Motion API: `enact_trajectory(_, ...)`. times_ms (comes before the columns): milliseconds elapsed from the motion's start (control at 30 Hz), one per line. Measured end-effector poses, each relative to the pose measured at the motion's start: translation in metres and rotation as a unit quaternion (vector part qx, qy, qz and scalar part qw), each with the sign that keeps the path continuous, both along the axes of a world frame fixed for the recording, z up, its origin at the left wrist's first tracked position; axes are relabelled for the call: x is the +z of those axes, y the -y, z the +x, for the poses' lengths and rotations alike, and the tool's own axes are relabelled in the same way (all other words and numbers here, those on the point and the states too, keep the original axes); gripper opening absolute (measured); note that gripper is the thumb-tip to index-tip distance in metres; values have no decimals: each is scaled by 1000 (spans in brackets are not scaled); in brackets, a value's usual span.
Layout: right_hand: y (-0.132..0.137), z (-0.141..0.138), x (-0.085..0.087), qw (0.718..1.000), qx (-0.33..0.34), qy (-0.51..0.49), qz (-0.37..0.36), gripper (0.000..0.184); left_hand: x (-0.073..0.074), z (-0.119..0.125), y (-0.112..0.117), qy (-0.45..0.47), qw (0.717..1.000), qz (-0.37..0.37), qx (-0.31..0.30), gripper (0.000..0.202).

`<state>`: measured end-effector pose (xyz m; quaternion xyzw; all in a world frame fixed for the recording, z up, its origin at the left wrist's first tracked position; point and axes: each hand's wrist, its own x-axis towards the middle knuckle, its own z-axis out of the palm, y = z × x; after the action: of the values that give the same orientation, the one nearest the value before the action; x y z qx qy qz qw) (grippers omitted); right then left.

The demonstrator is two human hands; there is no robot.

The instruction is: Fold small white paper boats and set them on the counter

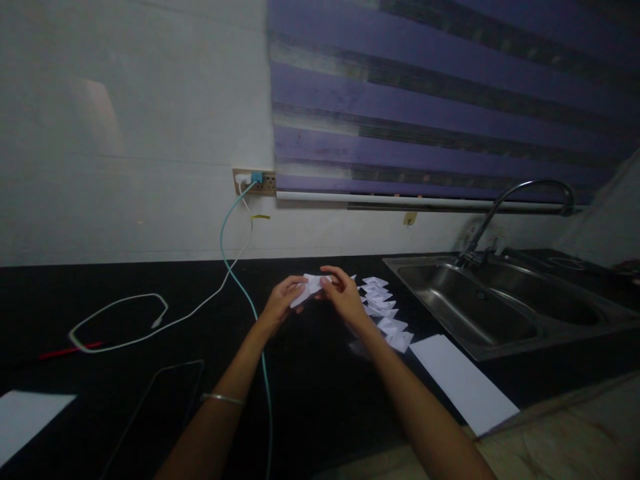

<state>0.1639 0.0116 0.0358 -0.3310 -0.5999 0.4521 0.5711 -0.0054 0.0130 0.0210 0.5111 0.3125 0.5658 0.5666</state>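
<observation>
My left hand [283, 300] and my right hand [344, 295] meet over the black counter [310, 387], both pinching a small folded white paper piece [309, 288] between their fingertips. The paper is held just above the counter, near its back. A thin bangle sits on my left forearm. Right of my right hand lies a row of several small folded white paper pieces [384, 310], running from the back toward the front.
A white sheet [463, 381] lies at the counter's front right, another [27, 417] at the far left. A dark phone [160, 407], white cable [120, 320] and teal cable [240, 273] from a wall socket [254, 181] cross the left. A steel sink [505, 303] with tap stands right.
</observation>
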Motion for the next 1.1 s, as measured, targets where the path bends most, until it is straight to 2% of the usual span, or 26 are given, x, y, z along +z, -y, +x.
enact_trajectory(67, 0, 0, -2, 1000, -2, 9, 8, 45, 0, 0, -2, 7, 999, 7, 38, 36)
enact_trajectory(133, -1, 0, -5, 999, -25, 33, 22, 47, 1, -2, -2, 15, 998, 11, 62, 45)
enact_trajectory(233, -4, 3, -7, 994, -81, 61, 35, 42, 3, -5, 0, -8, 998, -5, 56, 65)
enact_trajectory(300, -5, 5, -6, 991, -108, 69, 39, 35, 3, -7, 1, -41, 999, -5, 27, 58)
enact_trajectory(400, -3, 7, 0, 986, -119, 95, 68, 25, 1, -8, 1, -74, 996, 19, -35, 31)
enact_trajectory(500, 0, 9, 5, 978, -114, 138, 109, 23, -2, -7, 1, -91, 993, 31, -75, 32)
enact_trajectory(600, 2, 8, 6, 976, -95, 149, 127, 25, -3, -4, 3, -155, 984, 39, -72, 34)
enact_trajectory(700, 0, 8, 4, 981, -89, 126, 114, 33, -4, -1, 4, -181, 981, 53, -51, 34)
enact_trajectory(833, -2, 8, 2, 988, -72, 105, 88, 47, -6, -1, 1, -129, 991, 26, 0, 37)
enact_trajectory(967, -1, 8, 3, 990, -73, 103, 61, 46, -4, -2, -1, -95, 995, 7, 28, 39)
enact_trajectory(1100, 3, 5, 6, 998, -26, 50, 9, 49, 0, 0, 1, -72, 997, 3, 35, 44)
